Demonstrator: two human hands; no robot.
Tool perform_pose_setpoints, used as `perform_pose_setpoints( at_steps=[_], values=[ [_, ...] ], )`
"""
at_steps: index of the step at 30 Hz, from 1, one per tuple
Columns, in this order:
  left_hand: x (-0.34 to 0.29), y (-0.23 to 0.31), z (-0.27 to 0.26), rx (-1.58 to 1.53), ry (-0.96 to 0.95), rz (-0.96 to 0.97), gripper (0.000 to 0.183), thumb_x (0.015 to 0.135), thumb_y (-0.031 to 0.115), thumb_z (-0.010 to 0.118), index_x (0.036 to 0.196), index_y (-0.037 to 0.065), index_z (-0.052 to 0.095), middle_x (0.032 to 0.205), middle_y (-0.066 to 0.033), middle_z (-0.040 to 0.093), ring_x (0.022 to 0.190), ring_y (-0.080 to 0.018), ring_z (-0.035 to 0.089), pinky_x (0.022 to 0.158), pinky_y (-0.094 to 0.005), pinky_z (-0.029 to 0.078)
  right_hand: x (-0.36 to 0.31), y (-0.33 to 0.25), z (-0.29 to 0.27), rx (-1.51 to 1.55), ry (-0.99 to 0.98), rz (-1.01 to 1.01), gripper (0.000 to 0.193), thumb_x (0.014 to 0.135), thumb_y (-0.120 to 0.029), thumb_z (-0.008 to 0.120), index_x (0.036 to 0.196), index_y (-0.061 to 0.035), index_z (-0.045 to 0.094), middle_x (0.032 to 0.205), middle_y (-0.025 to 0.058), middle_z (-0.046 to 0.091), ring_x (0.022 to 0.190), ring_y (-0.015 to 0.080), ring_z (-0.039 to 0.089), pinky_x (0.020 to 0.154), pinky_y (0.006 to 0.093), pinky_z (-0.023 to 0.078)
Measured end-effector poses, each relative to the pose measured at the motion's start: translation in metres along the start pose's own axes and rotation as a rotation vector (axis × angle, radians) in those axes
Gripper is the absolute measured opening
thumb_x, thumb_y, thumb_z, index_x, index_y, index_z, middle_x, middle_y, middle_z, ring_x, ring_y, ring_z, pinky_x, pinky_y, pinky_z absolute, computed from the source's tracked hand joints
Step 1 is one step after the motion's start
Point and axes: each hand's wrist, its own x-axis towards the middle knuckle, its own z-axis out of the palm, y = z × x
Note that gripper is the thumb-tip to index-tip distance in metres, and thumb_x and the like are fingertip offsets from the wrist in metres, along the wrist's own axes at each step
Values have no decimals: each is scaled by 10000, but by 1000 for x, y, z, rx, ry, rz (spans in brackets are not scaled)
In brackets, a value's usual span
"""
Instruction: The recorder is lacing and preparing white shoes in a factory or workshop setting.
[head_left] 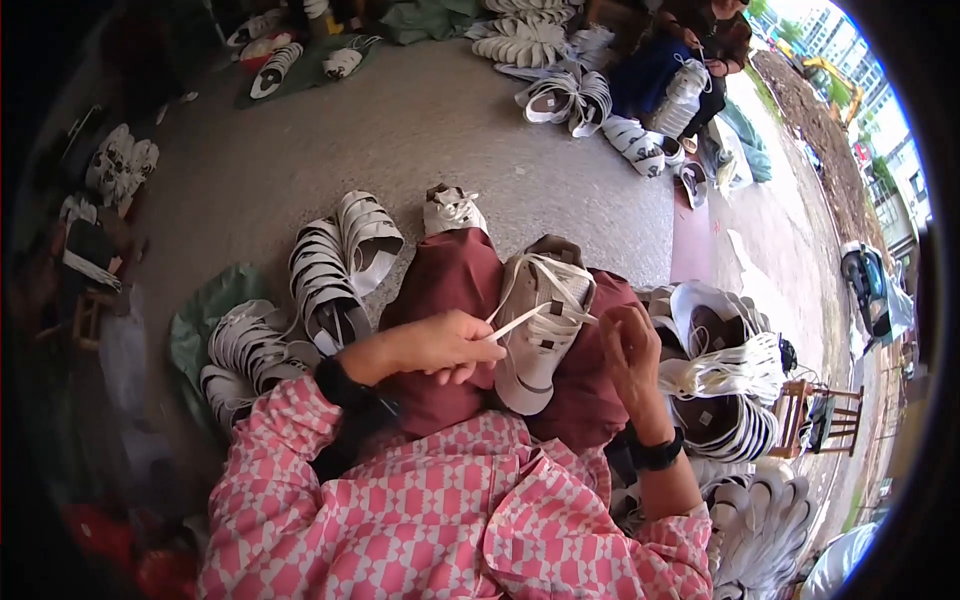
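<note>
White lace (pixel 516 323) runs from the left hand (pixel 452 347), which pinches it, to the pale shoe (pixel 540 340) resting on maroon trousers (pixel 445 285) near the frame's centre, toe toward the lower edge. Just right of the shoe, the right hand (pixel 631 350) has bent fingers; whether it grips anything cannot be told. Nested shoes (pixel 322 268) lie centre left.

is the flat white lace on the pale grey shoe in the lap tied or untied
Untied: the lace loops loosely over the shoe, one strand held in the left hand.
</note>
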Motion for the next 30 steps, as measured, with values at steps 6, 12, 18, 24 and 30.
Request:
perform_pose_setpoints(
  at_steps=[6,12,18,24,30],
  values=[
    [-62,27,-65,19,428,131,240,943,260,590,844,42,610,581,9,566,426,-33,478,381,-179,356,13,-14,-5,-44,-63,-38,70,835,-23,597,900,-31,621,856,89,581,625,189,568,553,285,451],
    [-115,3,-105,-81,661,279,198,937,214,591,821,55,612,618,6,589,471,-46,500,411,-180,374,35,-16,10,-101,-85,-145,58,828,-54,616,878,-71,641,869,93,595,675,261,608,579,344,484],
    [-106,-37,-105,227,1099,355,233,986,189,523,1043,4,652,936,-39,696,809,-82,640,616,-195,462,46,-26,30,-278,-225,-228,61,831,-107,630,885,-109,659,885,110,597,725,334,628,608,407,493],
    [-80,-39,-93,-132,1119,695,309,1013,202,480,1229,1,572,1077,-116,677,965,-162,653,827,-265,493,43,-29,39,-315,-266,-219,49,835,-108,626,869,-98,660,892,114,595,746,339,630,625,404,491],
    [-71,-38,-101,-645,1069,924,366,992,169,521,1308,-13,493,1042,-138,656,944,-210,652,900,-323,515,37,-37,38,-299,-284,-157,69,840,-130,635,897,-99,660,919,106,596,768,316,640,623,394,497]
  ],
)
